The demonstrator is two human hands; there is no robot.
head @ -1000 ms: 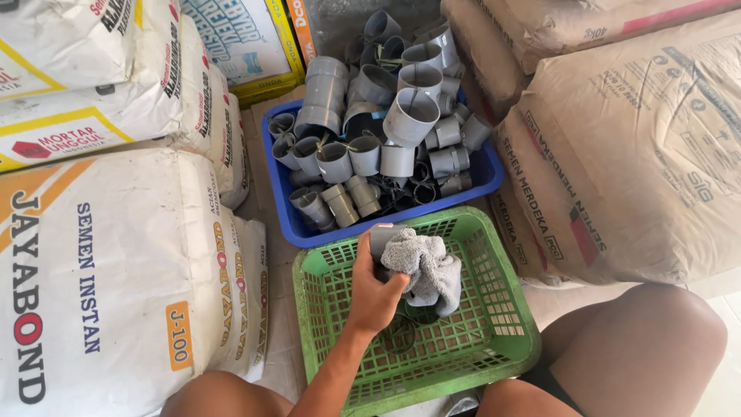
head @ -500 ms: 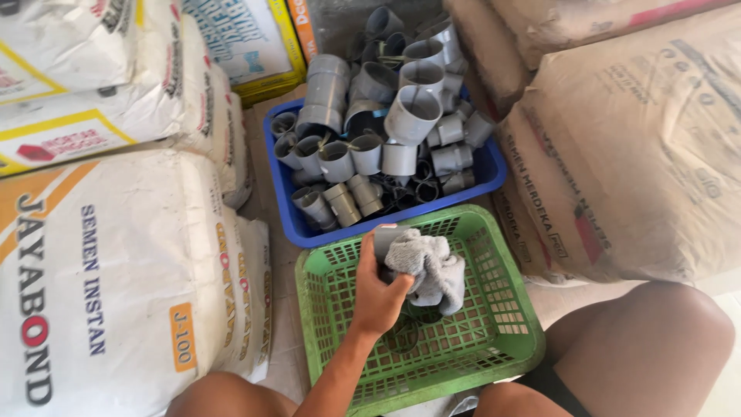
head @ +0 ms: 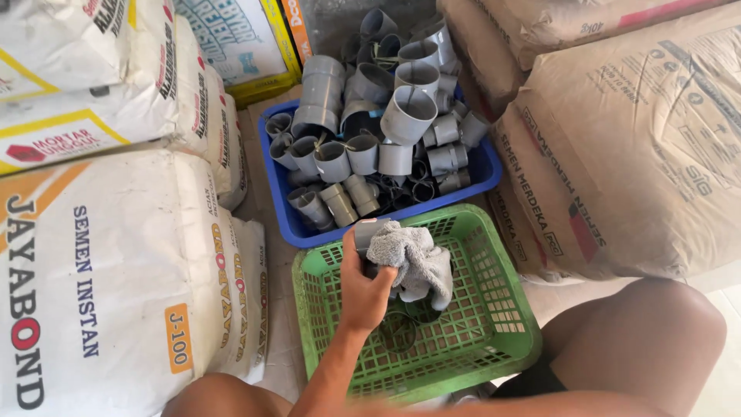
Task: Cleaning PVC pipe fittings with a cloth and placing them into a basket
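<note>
Left hand point(head: 367, 286) grips a grey fitting point(head: 367, 235) over the green basket point(head: 494, 340), fingers wrapped tight around it, rag point(head: 413, 259) draped on top. Right hand's hidden. Basket looks nearly bare; blue bin point(head: 478, 174) is piled full, so plenty remains.

White woven cement sacks point(head: 116, 255) are stacked at the left. Brown paper sacks point(head: 641, 147) lie at the right. A blue plastic crate point(head: 289, 220) of grey pipe fittings point(head: 386, 123) sits far.

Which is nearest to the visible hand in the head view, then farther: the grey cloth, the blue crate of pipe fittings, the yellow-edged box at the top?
From the hand, over the green basket:
1. Grey cloth, touching it, just right.
2. Blue crate of grey pipe fittings, beyond the basket.
3. Yellow-edged box, top left, behind the crate.
</note>
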